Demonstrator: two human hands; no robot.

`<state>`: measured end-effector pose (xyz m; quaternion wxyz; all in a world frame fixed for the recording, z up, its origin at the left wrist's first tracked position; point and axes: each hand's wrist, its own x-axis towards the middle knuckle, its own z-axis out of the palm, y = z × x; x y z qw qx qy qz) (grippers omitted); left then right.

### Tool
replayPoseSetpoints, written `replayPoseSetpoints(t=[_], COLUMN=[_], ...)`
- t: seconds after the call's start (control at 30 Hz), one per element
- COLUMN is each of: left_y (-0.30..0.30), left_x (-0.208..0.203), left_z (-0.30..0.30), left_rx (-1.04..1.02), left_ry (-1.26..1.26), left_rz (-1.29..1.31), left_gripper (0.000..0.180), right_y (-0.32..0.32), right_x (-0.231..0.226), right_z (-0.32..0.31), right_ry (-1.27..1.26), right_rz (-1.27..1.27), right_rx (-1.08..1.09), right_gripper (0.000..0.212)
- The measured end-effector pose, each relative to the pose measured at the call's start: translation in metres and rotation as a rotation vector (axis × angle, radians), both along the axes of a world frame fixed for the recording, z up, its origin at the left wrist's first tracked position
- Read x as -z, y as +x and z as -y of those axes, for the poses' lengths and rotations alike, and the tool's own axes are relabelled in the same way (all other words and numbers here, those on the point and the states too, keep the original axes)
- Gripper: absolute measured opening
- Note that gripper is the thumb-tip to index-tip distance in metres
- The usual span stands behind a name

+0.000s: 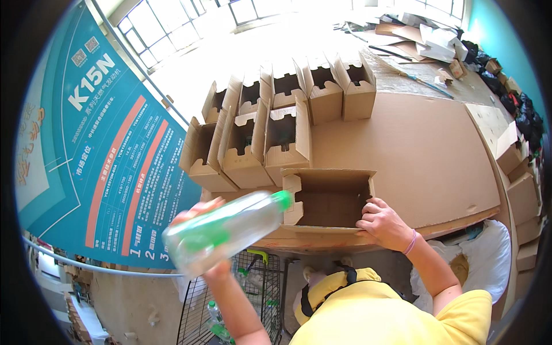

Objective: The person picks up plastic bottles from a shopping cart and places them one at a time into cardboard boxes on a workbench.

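My left hand (198,210) is closed around a large clear plastic bottle (247,221) with a green cap and green markings. The bottle is tilted and slightly blurred, its cap pointing right toward the near left corner of an open cardboard box (330,201). Bare cardboard shows inside that box, which sits at the table's near edge. At its right wall, my right hand (382,223) grips the rim with bent fingers. Farther back stand several open cardboard boxes (247,164) in two rows, with dark bottle shapes faintly visible in some of them.
A cardboard sheet (420,155) covers the table. Below its front edge, a black wire cart (192,313) holds several green-capped bottles. A large teal printed board (75,201) stands at left. A white sack (489,259) sits at right, near flattened cardboard and black bags (526,118).
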<state>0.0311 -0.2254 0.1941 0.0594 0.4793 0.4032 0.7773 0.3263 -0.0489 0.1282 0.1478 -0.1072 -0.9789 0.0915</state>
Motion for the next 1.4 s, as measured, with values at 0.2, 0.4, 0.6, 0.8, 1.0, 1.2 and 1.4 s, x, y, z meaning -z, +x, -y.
replayPoseSetpoints(t=[0.2, 0.4, 0.6, 0.8, 1.0, 1.2, 1.4], left_y=[0.073, 0.101, 0.101, 0.096, 0.070, -0.013, -0.121], left_x=[-0.015, 0.075, 0.159, 0.154, 0.065, 0.052, 0.286], left_z=[-0.112, -0.191, -0.213, -0.215, -0.173, -0.016, 0.224], left_rx=[0.301, 0.526, 0.353, 0.181, 0.199, -0.400, -0.797], left_ry=[-0.774, -1.308, -1.127, -1.150, -0.980, -0.725, -1.431], left_rz=[-0.736, -1.738, -1.832, -1.780, -1.222, -0.450, -0.078], left_gripper=[0.075, 0.071, 0.016, 0.013, 0.017, 0.013, 0.012], right_y=[0.010, 0.011, 0.006, -0.001, -0.003, -0.006, -0.022], right_x=[0.011, 0.020, 0.022, 0.026, 0.022, 0.018, 0.004], right_z=[-0.010, -0.016, -0.013, -0.016, -0.020, -0.013, -0.006], right_ry=[-0.046, -0.125, -0.130, -0.145, -0.183, -0.211, -0.177], right_rz=[-0.190, -0.250, -0.258, -0.317, -0.308, -0.258, -0.111], right_rx=[-0.017, -0.105, -0.140, -0.113, 0.015, 0.115, 0.155], right_gripper=[0.012, 0.015, 0.008, 0.013, 0.012, 0.012, 0.014])
